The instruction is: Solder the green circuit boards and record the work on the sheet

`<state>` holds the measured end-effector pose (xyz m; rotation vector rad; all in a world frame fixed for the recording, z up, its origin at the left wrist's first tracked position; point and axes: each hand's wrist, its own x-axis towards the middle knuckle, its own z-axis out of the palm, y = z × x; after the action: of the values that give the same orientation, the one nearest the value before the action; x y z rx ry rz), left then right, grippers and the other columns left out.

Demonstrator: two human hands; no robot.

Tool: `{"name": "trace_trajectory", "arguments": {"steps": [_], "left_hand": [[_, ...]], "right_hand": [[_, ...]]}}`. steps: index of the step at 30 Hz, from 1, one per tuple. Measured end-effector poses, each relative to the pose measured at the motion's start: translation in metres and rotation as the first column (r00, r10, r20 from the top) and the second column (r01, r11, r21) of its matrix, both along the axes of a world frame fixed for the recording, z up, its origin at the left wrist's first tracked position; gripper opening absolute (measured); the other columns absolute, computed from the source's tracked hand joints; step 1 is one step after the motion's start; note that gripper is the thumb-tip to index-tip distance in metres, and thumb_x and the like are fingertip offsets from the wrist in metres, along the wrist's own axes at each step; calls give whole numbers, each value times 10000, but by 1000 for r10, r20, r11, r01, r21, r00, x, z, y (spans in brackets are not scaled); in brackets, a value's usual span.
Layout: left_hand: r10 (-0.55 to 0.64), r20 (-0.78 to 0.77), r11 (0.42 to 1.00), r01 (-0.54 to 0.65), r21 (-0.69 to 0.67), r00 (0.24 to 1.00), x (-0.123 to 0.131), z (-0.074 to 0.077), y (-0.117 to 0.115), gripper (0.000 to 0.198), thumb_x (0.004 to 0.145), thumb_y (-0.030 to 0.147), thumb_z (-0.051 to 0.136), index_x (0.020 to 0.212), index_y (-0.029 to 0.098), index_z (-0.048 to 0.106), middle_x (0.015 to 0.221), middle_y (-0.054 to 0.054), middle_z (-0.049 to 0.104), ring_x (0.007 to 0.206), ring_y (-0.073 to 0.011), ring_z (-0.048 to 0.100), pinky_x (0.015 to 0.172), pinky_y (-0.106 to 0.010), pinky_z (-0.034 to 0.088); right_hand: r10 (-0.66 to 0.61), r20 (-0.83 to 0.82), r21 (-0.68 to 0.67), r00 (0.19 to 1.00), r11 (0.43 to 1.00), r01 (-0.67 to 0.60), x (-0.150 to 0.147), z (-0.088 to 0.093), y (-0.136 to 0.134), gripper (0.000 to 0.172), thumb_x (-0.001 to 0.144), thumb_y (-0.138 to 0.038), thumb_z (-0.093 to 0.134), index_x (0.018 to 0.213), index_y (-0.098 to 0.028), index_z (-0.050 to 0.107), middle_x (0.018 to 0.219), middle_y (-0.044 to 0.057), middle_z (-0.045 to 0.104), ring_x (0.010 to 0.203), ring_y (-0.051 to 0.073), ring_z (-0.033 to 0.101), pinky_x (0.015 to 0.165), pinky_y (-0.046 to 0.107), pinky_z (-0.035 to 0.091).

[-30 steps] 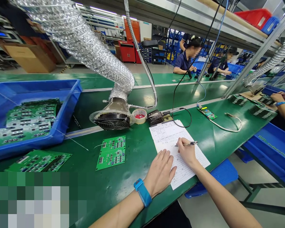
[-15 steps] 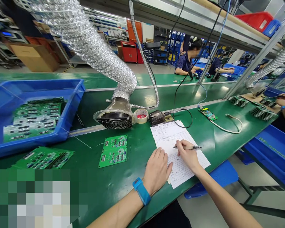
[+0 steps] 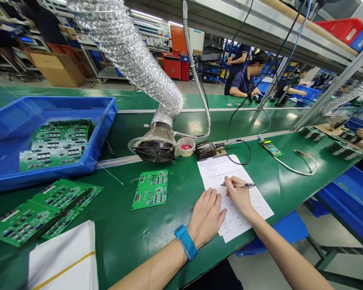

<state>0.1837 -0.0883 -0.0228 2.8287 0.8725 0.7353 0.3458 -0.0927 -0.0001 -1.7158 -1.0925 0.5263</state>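
My right hand (image 3: 238,194) grips a pen (image 3: 240,185), its tip pointing left over a printed form (image 3: 245,217) with handwriting on it. My left hand (image 3: 207,214) lies flat across the paper's left edge, fingers stretched out, with a blue wrist strap (image 3: 186,242) behind it. Left of that hand, a green circuit board (image 3: 151,190) rests on the green bench. Just beyond the form's top edge stands a small dark device (image 3: 206,150) with a black cable, beside a roll of tape (image 3: 186,147).
A blue bin (image 3: 104,151) holds several circuit boards. Stacked boards (image 3: 48,205) and white sheets with a yellow band (image 3: 66,257) lie at the left. A fume-extractor hood (image 3: 154,147) hangs from a foil duct. A display module (image 3: 270,148) with a white cable sits right. Co-workers sit beyond.
The view has shifted slightly, so most things appear further right. Both hands keep their places on the paper, and the pen stays in my right hand.
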Motion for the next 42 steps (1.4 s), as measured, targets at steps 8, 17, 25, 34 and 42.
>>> {"name": "trace_trajectory", "arguments": {"steps": [8,17,25,34,42], "left_hand": [[-4,-14,1000,3,-20,1000,0,0,1,410,948,355,542,1244,70,555,1345,-211,582,1304,-337,526,1112,-487,426],[-17,-1,1000,17,-24,1000,0,-1,2,379,951,346,538,1230,88,545,1336,-207,575,1310,-343,512,1106,-503,424],[-23,12,999,24,-27,1000,-1,2,1,364,949,332,539,1219,88,546,1313,-213,585,1291,-344,527,1090,-504,434],[-12,-23,1000,11,-26,1000,-2,5,0,374,954,338,524,1246,104,541,1322,-193,586,1291,-335,528,1093,-498,435],[-16,-23,1000,16,-6,1000,0,1,0,398,952,335,529,1257,80,545,1341,-222,577,1305,-354,522,1091,-510,433]], "right_hand": [[-9,92,17,996,1000,7,-7,-15,2,448,983,-479,440,647,-204,554,480,-39,489,464,145,497,549,287,409],[-7,120,46,993,999,2,-7,-12,-1,445,980,-508,471,674,-203,575,565,-18,558,527,157,541,594,290,420],[-200,86,180,976,967,182,-2,-9,-4,491,979,-545,479,679,-185,625,523,-13,553,503,155,543,572,283,426],[-127,-29,19,991,992,127,7,-2,-6,487,944,-599,502,718,-187,630,479,-14,541,444,165,539,499,284,424],[73,4,-16,997,997,-73,-10,-8,1,483,944,-580,522,638,-206,534,549,-23,534,476,137,492,532,275,415]]}}
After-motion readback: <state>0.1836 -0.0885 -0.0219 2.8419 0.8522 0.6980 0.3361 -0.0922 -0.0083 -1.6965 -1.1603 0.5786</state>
